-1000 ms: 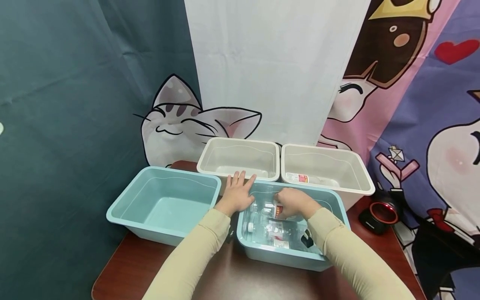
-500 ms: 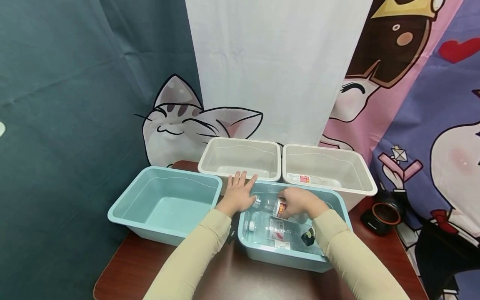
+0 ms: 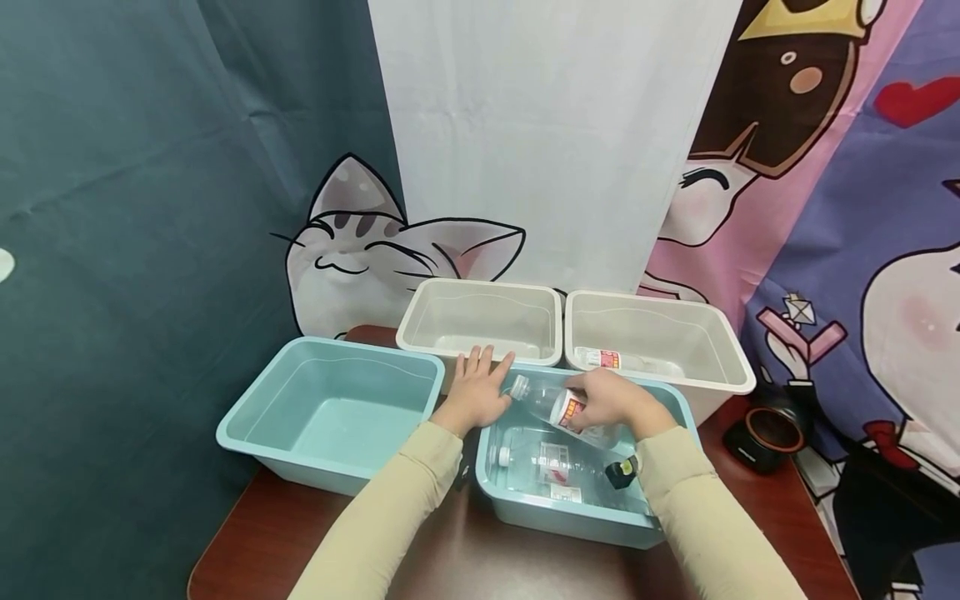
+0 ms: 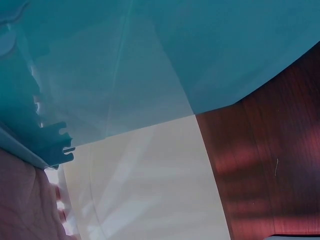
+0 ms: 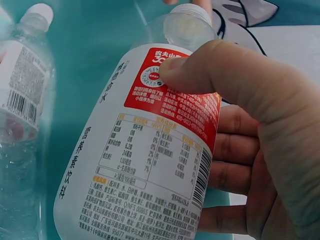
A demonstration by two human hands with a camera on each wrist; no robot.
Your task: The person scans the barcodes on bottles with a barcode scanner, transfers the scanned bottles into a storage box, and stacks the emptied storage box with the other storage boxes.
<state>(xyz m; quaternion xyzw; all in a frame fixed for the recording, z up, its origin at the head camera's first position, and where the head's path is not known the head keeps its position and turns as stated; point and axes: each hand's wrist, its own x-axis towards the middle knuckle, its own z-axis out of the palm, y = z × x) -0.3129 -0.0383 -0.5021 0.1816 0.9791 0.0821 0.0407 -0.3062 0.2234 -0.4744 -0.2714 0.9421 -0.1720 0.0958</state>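
My right hand grips a clear plastic bottle with a red and white label, thumb on the label and fingers behind it. The bottle tilts, its white cap end raised toward the left rim of the right blue bin. In the right wrist view its label fills the middle. Another clear bottle lies in this bin, nearer the front. With fingers spread, my left hand rests on the bin's left rim; in the left wrist view its palm is by the rim.
A second blue bin stands at the left. Two beige bins stand behind, the left one and the right one, which holds a labelled bottle. A black device sits at the table's right edge.
My right hand has raised the bottle from the bin's floor and tilted it, cap end up, and shifted slightly right. The left hand has stayed on the rim.
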